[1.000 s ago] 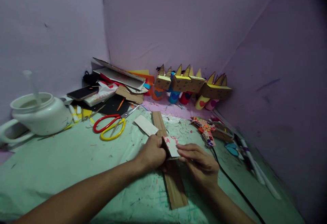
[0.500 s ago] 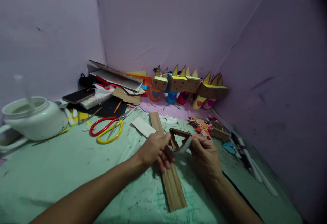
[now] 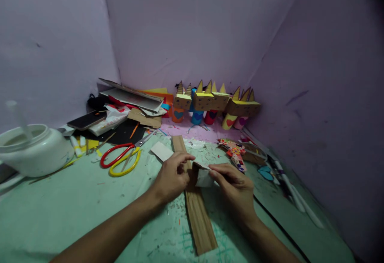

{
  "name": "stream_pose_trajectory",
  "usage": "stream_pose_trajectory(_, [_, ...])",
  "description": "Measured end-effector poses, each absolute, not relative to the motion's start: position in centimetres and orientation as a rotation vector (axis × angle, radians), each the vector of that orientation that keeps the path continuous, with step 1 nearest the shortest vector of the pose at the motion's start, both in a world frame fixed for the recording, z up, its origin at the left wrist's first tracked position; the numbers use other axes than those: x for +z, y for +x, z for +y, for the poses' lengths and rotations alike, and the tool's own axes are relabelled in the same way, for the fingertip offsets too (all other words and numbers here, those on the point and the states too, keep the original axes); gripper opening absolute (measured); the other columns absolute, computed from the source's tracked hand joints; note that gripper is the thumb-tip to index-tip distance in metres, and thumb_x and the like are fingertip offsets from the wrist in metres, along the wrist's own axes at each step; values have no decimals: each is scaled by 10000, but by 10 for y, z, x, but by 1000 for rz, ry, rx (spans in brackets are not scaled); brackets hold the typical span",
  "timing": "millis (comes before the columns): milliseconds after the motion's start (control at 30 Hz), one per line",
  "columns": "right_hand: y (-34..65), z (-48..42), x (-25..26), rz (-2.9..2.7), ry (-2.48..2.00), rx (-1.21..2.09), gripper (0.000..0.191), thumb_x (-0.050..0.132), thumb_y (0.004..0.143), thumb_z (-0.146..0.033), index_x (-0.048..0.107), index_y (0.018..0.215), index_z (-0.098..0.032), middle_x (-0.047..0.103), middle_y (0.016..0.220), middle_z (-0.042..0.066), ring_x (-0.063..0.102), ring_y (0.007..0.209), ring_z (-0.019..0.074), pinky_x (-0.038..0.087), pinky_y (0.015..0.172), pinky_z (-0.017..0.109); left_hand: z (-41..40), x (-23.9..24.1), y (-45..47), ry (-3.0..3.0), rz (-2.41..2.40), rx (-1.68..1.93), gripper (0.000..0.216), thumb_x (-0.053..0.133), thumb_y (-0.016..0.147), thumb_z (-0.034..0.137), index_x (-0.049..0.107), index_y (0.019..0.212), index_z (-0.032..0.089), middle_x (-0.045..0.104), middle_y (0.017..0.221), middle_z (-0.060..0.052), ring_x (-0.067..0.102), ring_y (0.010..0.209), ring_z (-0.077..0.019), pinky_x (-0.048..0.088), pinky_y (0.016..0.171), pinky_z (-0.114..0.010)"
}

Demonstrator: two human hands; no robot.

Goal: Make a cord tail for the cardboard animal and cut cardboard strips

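My right hand (image 3: 235,185) pinches the edge of a small folded cardboard piece (image 3: 204,178), pale on its near face and brown inside. It is raised over a long brown wood-grained strip (image 3: 201,223) lying on the table. Just left of the piece is my left hand (image 3: 171,177), its index finger stretched toward the piece's upper corner and the other fingers loosely curled with nothing visible in them. Whether that fingertip touches the cardboard is unclear. Beyond the left hand, a white card (image 3: 162,151) lies beside the strip.
Red-and-yellow-handled scissors (image 3: 124,159) lie left of the strip. A white pot (image 3: 36,155) stands at far left. Paper and cardboard (image 3: 135,99) are piled behind. Decorated box-headed figures (image 3: 204,102) line the back. Patterned scraps (image 3: 235,153) and white pens (image 3: 291,187) lie right.
The cardboard piece has turned from an open frame seen through its middle to showing its pale outer face. My left hand has drawn back left from the strip, and the view has shifted slightly.
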State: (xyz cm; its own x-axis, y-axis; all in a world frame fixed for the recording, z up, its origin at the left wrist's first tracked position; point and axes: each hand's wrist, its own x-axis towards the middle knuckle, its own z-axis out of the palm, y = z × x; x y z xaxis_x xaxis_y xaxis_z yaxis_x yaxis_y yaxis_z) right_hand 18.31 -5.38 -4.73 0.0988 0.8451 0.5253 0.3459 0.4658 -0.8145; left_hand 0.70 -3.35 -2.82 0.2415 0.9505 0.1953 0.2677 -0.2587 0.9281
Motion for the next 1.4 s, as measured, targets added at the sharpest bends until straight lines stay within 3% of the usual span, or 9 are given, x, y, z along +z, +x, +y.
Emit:
stream_pose_trajectory(333, [202, -43, -45, -1532, -1248, 647, 92, 636, 702, -229, 685, 761, -178, 666, 733, 43, 600, 690, 172, 450, 608, 282, -32, -39, 13, 1730, 1272, 960, 368, 447, 695, 95, 561, 1044, 116, 614, 903, -70, 566, 792, -154, 462, 726, -285])
stream_pose_trajectory(500, [203, -43, -47, -1484, -1233, 764, 106, 630, 703, -233, 678, 778, -174, 651, 740, 46, 590, 688, 166, 439, 605, 277, -18, -22, 12, 2095, 1276, 586, 379, 446, 712, 107, 549, 1074, 149, 620, 897, -76, 570, 787, -184, 456, 714, -328])
stream_pose_trajectory(667, [204, -45, -48, -1498, -1202, 811, 96, 592, 740, -214, 657, 805, -188, 640, 789, 44, 588, 754, 171, 442, 671, 293, -12, 4, 28, 2394, 957, 444, 448, 461, 695, 56, 537, 1103, 226, 588, 1014, -52, 539, 921, -193, 444, 790, -331])
stream_pose_trajectory(800, [203, -49, -53, -1422, -1292, 830, 202, 570, 745, -181, 592, 945, -200, 611, 869, 40, 562, 726, 151, 444, 664, 287, -5, 0, 36, 2504, 801, 389, 433, 422, 706, 13, 539, 1097, 158, 600, 967, -85, 527, 919, -208, 449, 792, -346])
stream_pose_trajectory(900, [201, -54, -57, -1255, -1371, 960, 317, 574, 726, -156, 496, 1029, -205, 568, 771, 1, 540, 659, 130, 444, 615, 259, 1, -8, 34, 2542, 758, 331, 450, 411, 732, 23, 491, 1157, 147, 583, 1013, -102, 519, 931, -216, 455, 790, -364])
stream_pose_trajectory(967, [202, -56, -57, -1197, -1373, 1030, 253, 565, 727, -151, 488, 963, -202, 535, 720, -17, 535, 658, 125, 440, 604, 242, 4, -10, 30, 2533, 731, 309, 427, 397, 770, 53, 470, 1177, 161, 581, 1031, -96, 524, 938, -206, 459, 795, -357])
stream_pose_trajectory(1100, [206, -59, -52, -1315, -1365, 1019, 71, 542, 743, -160, 511, 796, -195, 526, 723, -10, 505, 642, 112, 420, 575, 220, 10, -3, 27, 2523, 687, 360, 338, 408, 797, 133, 510, 1116, 174, 615, 1009, -78, 562, 907, -188, 472, 785, -310])
stream_pose_trajectory(1233, [212, -63, -51, -1430, -1316, 1043, 56, 508, 783, -208, 488, 730, -205, 545, 651, -13, 511, 590, 113, 426, 530, 213, 18, 0, 31, 2457, 729, 426, 303, 360, 816, 146, 542, 1053, 198, 648, 911, -40, 592, 829, -158, 473, 719, -250])
stream_pose_trajectory(1400, [223, -65, -54, -1686, -1122, 940, 184, 414, 872, -350, 499, 765, -226, 661, 725, 3, 634, 686, 124, 476, 799, 299, 31, -22, 39, 2250, 1126, 427, 274, 333, 875, 271, 505, 676, 194, 548, 594, 12, 531, 561, -120, 390, 518, -225])
